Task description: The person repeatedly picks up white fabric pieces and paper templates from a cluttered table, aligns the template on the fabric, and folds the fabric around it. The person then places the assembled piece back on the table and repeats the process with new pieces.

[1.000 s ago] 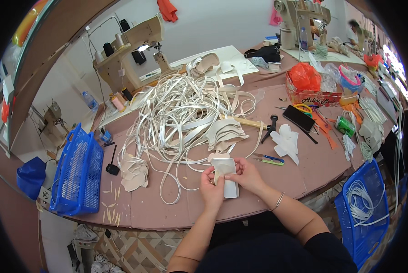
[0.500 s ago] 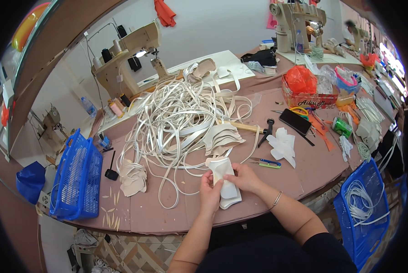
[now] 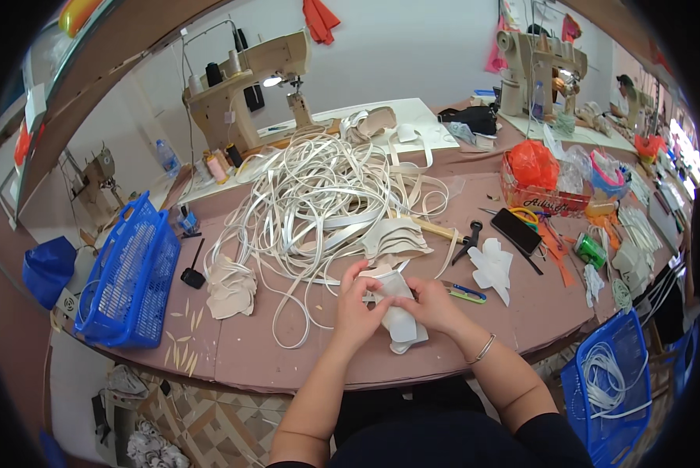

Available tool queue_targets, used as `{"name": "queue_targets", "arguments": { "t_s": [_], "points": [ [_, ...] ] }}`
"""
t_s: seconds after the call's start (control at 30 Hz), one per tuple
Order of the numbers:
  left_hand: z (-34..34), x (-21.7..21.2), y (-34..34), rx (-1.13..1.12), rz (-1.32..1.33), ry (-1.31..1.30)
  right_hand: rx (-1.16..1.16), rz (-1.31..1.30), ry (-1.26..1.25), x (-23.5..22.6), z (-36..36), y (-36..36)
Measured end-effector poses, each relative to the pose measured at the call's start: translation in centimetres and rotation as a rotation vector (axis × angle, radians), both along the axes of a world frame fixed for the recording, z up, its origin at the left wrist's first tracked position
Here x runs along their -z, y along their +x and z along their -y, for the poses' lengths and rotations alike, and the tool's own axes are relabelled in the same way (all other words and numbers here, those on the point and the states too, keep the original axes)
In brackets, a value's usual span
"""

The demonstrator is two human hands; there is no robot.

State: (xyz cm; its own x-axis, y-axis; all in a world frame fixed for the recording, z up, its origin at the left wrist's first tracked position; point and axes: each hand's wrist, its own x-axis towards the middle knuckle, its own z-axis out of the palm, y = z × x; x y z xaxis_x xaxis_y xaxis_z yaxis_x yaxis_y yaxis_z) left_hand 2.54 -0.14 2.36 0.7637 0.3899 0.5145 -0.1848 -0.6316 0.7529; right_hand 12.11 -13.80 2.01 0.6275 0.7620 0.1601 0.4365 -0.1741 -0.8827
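Both my hands meet near the table's front edge on a white leather-like cut piece (image 3: 400, 321) with a beige edge at its top. My left hand (image 3: 355, 310) grips its left side, fingers bent at the upper end. From the right, my right hand (image 3: 435, 306) pinches it, thumbs close together. Whether the piece is one layer or several I cannot tell. Just beyond lies a fanned stack of beige cut pieces (image 3: 396, 240), beside a big tangle of white and beige strips (image 3: 311, 210). Another beige stack (image 3: 231, 288) rests to the left.
Right of my hands lie blue-green thread snips (image 3: 465, 292), white cut pieces (image 3: 492, 269), a hammer (image 3: 468, 242) and a black phone (image 3: 517, 232). Blue baskets stand at left (image 3: 131, 281) and right (image 3: 609, 390). A sewing machine (image 3: 248, 90) stands behind the strips.
My left hand has moved up toward the top of the white piece, its fingers now bent over the upper end. The whole view has shifted slightly.
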Motion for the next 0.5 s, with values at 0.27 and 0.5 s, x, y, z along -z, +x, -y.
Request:
{"name": "queue_targets", "arguments": {
  "t_s": [0.27,0.5],
  "points": [
    [0.6,0.9,0.6,-0.047,0.165,0.102,-0.043,-0.131,-0.025,0.4,0.6,0.3],
    [0.5,1.2,0.4,-0.009,0.044,-0.102,-0.044,-0.096,-0.077,-1.1,0.1,-0.1]
  ]
}}
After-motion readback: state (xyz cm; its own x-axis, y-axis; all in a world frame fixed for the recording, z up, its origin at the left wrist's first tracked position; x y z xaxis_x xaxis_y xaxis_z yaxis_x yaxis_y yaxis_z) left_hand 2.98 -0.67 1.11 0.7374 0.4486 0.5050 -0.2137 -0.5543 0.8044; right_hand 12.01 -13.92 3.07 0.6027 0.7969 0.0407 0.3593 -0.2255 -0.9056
